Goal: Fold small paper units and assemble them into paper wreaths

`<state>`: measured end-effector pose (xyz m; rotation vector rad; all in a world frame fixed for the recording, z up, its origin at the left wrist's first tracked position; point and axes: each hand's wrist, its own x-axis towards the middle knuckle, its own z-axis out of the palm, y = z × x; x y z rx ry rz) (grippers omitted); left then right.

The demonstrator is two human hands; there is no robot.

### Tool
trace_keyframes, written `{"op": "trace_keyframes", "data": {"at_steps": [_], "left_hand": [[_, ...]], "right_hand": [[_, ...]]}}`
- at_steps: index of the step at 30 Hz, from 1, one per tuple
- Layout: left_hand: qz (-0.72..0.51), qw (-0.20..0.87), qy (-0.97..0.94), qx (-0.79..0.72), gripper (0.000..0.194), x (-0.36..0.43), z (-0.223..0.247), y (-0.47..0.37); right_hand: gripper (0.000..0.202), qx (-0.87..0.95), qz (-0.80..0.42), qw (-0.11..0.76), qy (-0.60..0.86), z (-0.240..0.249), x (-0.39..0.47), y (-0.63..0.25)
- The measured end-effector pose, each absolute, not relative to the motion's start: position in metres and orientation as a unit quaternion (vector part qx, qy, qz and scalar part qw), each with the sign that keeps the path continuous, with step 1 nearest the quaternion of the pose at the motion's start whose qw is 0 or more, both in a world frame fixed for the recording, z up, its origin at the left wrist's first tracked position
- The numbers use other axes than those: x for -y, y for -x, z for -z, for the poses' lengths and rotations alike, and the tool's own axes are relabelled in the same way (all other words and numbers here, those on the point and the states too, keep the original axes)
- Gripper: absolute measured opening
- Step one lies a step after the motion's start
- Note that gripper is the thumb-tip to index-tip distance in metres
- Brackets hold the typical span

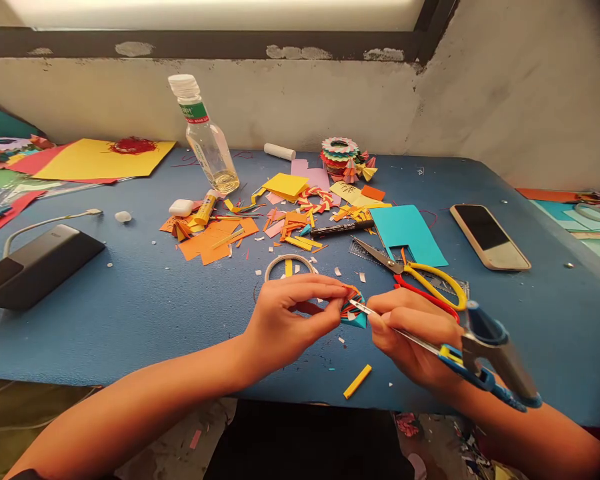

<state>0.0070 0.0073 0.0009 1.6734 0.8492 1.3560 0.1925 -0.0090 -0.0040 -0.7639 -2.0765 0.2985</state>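
My left hand [293,313] pinches a small folded paper piece [354,320] between thumb and fingers. The piece is turquoise outside, with layered orange, red and dark strips. My right hand [415,330] grips a slim pointed metal tool [413,340] with a bulky blue, yellow and grey end, partly blurred; its exact kind is unclear. The tool's tip rests at the paper piece's layered strips. Just behind my right hand lie open scissors [405,267] with yellow and red handles. A tape roll [269,267] sits beyond my left hand, partly hidden. Nearer me is a yellow paper strip [357,382].
Orange and yellow paper scraps [215,240], a black marker [343,229] and a turquoise sheet [410,230] lie mid-table. A bottle [213,147] stands behind, beside paper ornaments [340,157]. A phone [490,237] lies right, a black device with a cable [45,263] left.
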Motion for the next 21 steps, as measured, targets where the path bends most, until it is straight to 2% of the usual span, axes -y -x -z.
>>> {"op": "trace_keyframes", "data": {"at_steps": [11,21], "left_hand": [[-0.518,0.427,-0.655,-0.348,0.014,-0.0081,0.0021,-0.0062],[-0.528,0.413,-0.658,-0.342,0.015,-0.0078,0.0031,-0.0063]], "right_hand": [[0.018,0.800,-0.161,0.458,0.351,0.0018,0.0074,-0.1908],[0.018,0.822,-0.131,0.434,0.345,-0.0036,0.0061,-0.1854]]}}
